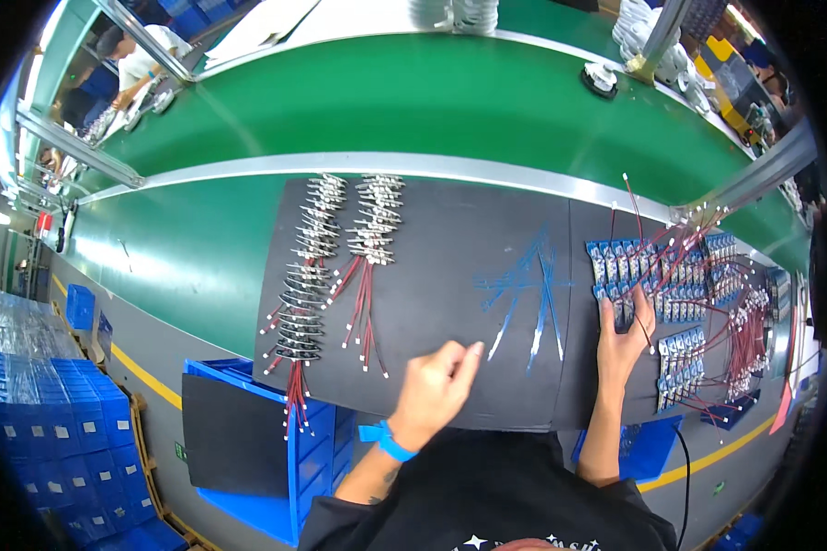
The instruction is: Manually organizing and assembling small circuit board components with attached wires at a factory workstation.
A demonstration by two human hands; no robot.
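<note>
My left hand (pixel 438 384), a blue band on its wrist, hovers over the front of the black mat (pixel 423 312). Its fingers are curled, the thumb points right, and I see nothing in it. To the right, my right hand (pixel 627 332) has thumb and fingers around small blue circuit boards (pixel 623 317) at the near left end of a row; the fingertips are partly hidden. More blue boards with red wires (pixel 648 262) lie in rows beyond it. Between my hands lies a loose group of blue cable ties (pixel 544 298), some with white ends.
Two stacked columns of small wired parts (pixel 317 220) with dark red leads lie on the mat's left. Bundled red wires (pixel 749 340) lie far right. A metal rail (pixel 413 165) crosses behind the mat. Blue bins (pixel 312 450) stand below the front edge. A person (pixel 147 60) works far left.
</note>
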